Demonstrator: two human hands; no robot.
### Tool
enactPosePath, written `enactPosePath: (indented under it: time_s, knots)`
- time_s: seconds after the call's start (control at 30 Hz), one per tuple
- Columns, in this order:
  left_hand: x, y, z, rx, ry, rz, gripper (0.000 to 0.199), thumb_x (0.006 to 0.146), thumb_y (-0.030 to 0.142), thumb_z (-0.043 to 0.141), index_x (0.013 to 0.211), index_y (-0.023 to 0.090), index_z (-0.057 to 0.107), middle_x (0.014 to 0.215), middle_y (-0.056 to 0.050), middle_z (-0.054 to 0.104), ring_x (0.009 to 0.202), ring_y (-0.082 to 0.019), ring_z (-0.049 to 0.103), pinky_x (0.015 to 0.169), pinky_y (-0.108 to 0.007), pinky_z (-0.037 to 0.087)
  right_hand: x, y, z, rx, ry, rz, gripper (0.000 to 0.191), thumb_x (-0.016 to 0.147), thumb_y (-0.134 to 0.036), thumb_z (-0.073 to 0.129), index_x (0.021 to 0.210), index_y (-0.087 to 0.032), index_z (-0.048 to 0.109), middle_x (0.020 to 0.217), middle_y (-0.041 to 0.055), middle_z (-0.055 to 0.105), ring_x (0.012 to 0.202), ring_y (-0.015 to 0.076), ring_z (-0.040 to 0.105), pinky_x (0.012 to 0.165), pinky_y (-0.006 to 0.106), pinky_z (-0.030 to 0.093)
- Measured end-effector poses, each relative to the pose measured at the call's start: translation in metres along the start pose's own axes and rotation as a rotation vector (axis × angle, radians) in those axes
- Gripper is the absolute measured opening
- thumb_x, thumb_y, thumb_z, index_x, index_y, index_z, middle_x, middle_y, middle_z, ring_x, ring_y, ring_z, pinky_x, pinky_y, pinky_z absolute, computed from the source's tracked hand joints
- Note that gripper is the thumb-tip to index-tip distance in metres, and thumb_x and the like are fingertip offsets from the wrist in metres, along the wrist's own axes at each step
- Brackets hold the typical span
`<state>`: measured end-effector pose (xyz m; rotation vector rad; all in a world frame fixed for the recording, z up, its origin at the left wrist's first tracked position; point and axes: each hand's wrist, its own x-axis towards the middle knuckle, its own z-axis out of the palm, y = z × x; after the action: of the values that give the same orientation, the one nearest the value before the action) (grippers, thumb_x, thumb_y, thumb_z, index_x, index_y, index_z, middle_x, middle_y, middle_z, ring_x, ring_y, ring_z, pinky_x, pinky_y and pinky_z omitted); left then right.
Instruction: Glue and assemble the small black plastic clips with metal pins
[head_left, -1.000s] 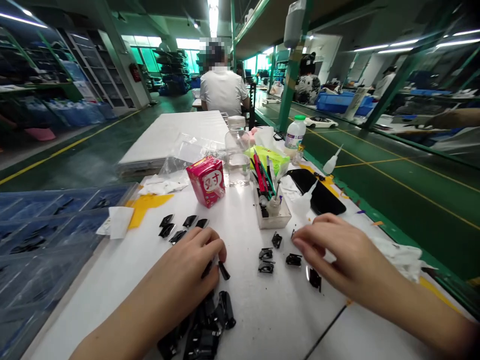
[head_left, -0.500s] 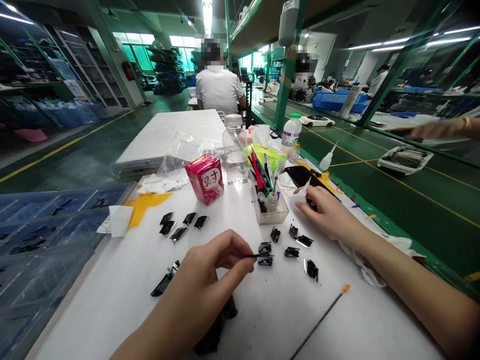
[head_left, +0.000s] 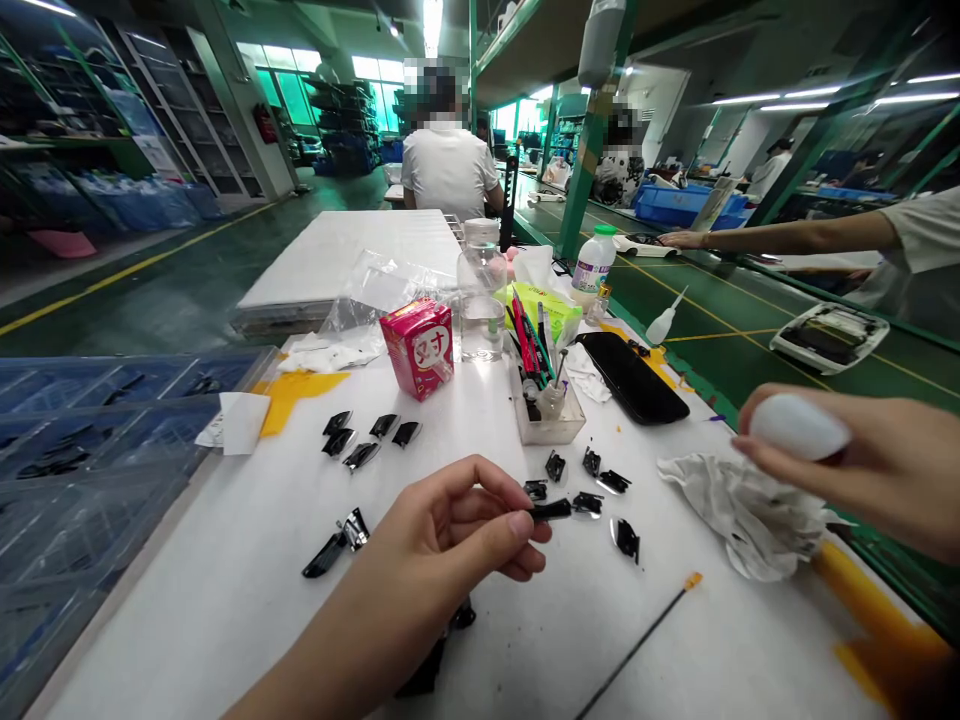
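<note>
Between its thumb and fingers my left hand (head_left: 465, 535) pinches a small black part (head_left: 551, 510) above the white tabletop. My right hand (head_left: 847, 455), raised at the right, is closed on a white squeeze bottle (head_left: 799, 428). Below it lies a crumpled white cloth (head_left: 750, 515). Several black pieces with clear edges, one of them a clear-edged piece (head_left: 625, 540), lie just beyond and right of my left hand. More such pieces (head_left: 362, 456) lie on the left of the table. A thin rod with an orange tip (head_left: 637, 645) rests near the front.
A white box of pens (head_left: 551, 430), a red box (head_left: 418, 350), a clear bottle (head_left: 482, 300) and a black phone (head_left: 634, 378) stand or lie farther back. A compartment tray (head_left: 135, 480) is at the left. Another person's arm (head_left: 795, 238) reaches in at the right.
My right hand has lifted the white bottle and moved right, uncovering the phone and cloth. My left hand has shifted slightly right with the black part. The other person's arm has extended leftward.
</note>
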<state>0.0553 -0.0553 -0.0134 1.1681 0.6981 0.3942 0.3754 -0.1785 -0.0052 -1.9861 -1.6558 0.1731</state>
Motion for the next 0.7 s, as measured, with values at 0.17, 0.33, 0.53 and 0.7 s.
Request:
enactPosePath:
  time_s: [0.17,0.33,0.53,0.7]
  knots:
    - [0.0,0.0,-0.002,0.008,0.018,-0.024,0.015,0.086,0.031,0.08,0.083,0.02,0.07,0.074,0.004,0.073,0.074,-0.01,0.068,0.069,-0.018,0.05,0.022,-0.002,0.036,-0.214,-0.261,0.043,0.026,0.089,-0.045,0.061,0.071,-0.026,0.057,0.055,-0.0013,0.058,0.049,0.0203,0.054,0.05,0.031,0.034]
    - [-0.002,0.002,-0.001,0.02,0.06,-0.079,0.019,0.075,0.028,0.087,0.081,0.02,0.071,0.072,0.004,0.072,0.076,-0.013,0.066,0.071,-0.02,0.048,0.036,-0.01,0.028,-0.218,-0.016,0.189,0.05,0.091,-0.071,0.047,0.074,-0.025,0.056,0.057,0.002,0.058,0.05,0.0217,0.054,0.047,0.031,0.036]
    - [0.0,0.004,0.001,0.04,0.107,-0.12,0.017,0.071,0.019,0.086,0.08,0.021,0.072,0.073,0.004,0.071,0.077,-0.013,0.063,0.073,-0.022,0.047,0.029,-0.012,0.027,-0.177,0.018,0.188,0.051,0.085,-0.071,0.057,0.064,-0.025,0.051,0.052,0.0007,0.053,0.048,0.0195,0.048,0.048,0.032,0.033]
    - [-0.002,0.0,0.003,0.037,0.126,-0.114,0.015,0.077,0.021,0.083,0.081,0.02,0.068,0.073,0.003,0.073,0.079,-0.014,0.068,0.075,-0.023,0.049,0.028,-0.004,0.028,-0.079,0.036,0.189,0.047,0.071,-0.061,0.077,0.054,-0.023,0.057,0.045,-0.0002,0.05,0.039,0.0162,0.04,0.043,0.03,0.025]
